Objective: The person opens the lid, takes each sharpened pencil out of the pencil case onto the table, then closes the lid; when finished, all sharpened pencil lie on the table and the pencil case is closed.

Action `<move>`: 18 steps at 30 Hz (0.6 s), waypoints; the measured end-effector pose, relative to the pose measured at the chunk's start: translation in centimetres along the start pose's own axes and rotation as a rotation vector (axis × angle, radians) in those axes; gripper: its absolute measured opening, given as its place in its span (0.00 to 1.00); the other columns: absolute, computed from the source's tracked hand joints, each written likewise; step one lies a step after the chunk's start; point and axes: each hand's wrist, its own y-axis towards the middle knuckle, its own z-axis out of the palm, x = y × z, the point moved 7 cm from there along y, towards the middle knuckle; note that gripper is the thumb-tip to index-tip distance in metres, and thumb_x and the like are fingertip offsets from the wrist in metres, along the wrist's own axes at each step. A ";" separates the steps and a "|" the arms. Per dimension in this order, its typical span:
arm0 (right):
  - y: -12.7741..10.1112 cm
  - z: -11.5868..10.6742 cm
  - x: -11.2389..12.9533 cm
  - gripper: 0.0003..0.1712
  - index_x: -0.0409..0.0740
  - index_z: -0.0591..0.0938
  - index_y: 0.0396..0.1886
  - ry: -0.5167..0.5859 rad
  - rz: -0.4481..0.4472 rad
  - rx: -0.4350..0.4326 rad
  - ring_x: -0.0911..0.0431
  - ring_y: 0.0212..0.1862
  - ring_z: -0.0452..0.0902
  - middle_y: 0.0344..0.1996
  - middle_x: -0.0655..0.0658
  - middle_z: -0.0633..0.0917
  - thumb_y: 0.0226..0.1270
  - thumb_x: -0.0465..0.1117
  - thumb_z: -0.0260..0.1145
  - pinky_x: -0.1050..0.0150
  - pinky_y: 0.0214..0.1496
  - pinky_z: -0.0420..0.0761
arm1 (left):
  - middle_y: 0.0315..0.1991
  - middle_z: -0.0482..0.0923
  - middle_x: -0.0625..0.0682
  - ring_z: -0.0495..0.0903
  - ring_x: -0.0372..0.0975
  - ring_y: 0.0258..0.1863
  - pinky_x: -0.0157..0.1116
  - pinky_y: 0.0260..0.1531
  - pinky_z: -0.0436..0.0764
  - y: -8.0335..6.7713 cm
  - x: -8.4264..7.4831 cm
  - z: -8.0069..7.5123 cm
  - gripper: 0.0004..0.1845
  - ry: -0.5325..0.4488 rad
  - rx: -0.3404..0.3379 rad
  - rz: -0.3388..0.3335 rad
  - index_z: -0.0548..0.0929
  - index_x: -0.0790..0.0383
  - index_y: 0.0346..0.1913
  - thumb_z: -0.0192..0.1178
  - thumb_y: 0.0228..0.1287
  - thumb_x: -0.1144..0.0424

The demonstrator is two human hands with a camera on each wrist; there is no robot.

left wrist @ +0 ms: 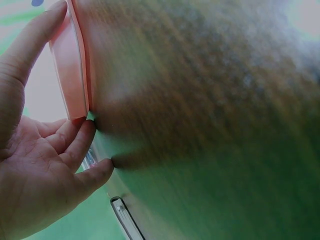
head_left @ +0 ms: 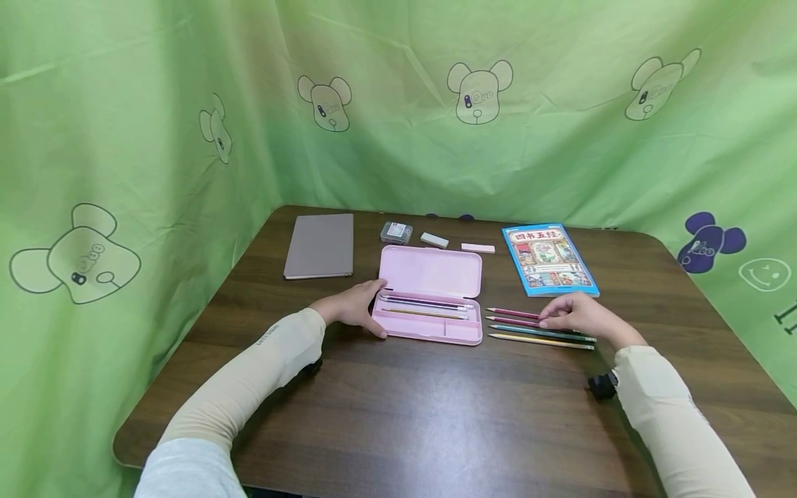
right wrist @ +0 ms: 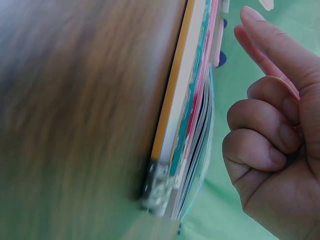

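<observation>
A pink pencil case [head_left: 429,272] lies unfolded at mid-table, with a few pencils [head_left: 423,313] inside. My left hand [head_left: 355,306] holds its left end, thumb at the near corner and fingers at the back. In the left wrist view the thumb presses the case's side wall [left wrist: 70,70]. Right of the case lie two dark red pencils [head_left: 512,312], a teal pencil [head_left: 521,330] and a yellow pencil [head_left: 540,341], side by side. Over the red ones hovers my right hand [head_left: 575,315]. Its thumb and forefinger extend, the other fingers curl, and nothing shows between them.
Behind the case are a small clear box [head_left: 396,233], a white eraser [head_left: 434,241] and a pink strip-like piece [head_left: 478,248]. A grey notebook [head_left: 320,245] lies back left; a blue-edged book [head_left: 550,259] sits just beyond the right hand. Green curtains [head_left: 398,159] border the table.
</observation>
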 end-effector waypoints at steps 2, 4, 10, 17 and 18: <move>0.3 0.1 0.2 0.15 0.42 0.85 0.35 0.004 0.004 0.008 0.65 0.25 0.67 0.28 0.48 0.86 0.54 0.48 0.70 0.70 0.28 0.69 | 0.72 0.48 0.61 0.50 0.50 0.71 0.47 0.68 0.54 0.0 0.0 0.0 0.60 0.001 0.004 -0.004 0.46 0.63 0.72 0.72 0.42 0.46; 0.6 0.2 0.5 0.16 0.42 0.85 0.36 0.005 0.009 0.016 0.65 0.26 0.68 0.29 0.49 0.86 0.54 0.49 0.70 0.70 0.29 0.70 | 0.72 0.48 0.61 0.50 0.50 0.71 0.47 0.68 0.54 0.0 0.0 0.0 0.60 0.000 0.005 -0.007 0.46 0.63 0.72 0.72 0.42 0.46; 1.5 0.7 1.5 0.18 0.43 0.85 0.37 -0.002 0.015 0.031 0.62 0.29 0.70 0.29 0.50 0.86 0.54 0.51 0.70 0.68 0.33 0.70 | 0.72 0.48 0.61 0.50 0.50 0.71 0.47 0.68 0.54 -0.1 0.0 -0.1 0.60 -0.002 0.001 -0.003 0.46 0.64 0.72 0.72 0.42 0.46; 2.5 1.4 3.0 0.16 0.40 0.85 0.36 0.031 -0.031 0.028 0.63 0.27 0.71 0.28 0.45 0.86 0.55 0.47 0.70 0.68 0.32 0.72 | 0.72 0.48 0.62 0.50 0.50 0.71 0.47 0.68 0.55 -0.2 0.0 0.0 0.60 -0.009 -0.001 -0.005 0.46 0.64 0.72 0.72 0.42 0.46; 2.7 1.5 3.2 0.15 0.40 0.85 0.36 0.032 -0.040 0.024 0.63 0.28 0.72 0.28 0.45 0.86 0.55 0.47 0.70 0.68 0.32 0.72 | 0.72 0.48 0.62 0.50 0.50 0.71 0.47 0.68 0.55 -0.2 0.0 0.0 0.60 -0.008 -0.002 -0.005 0.46 0.64 0.72 0.72 0.42 0.46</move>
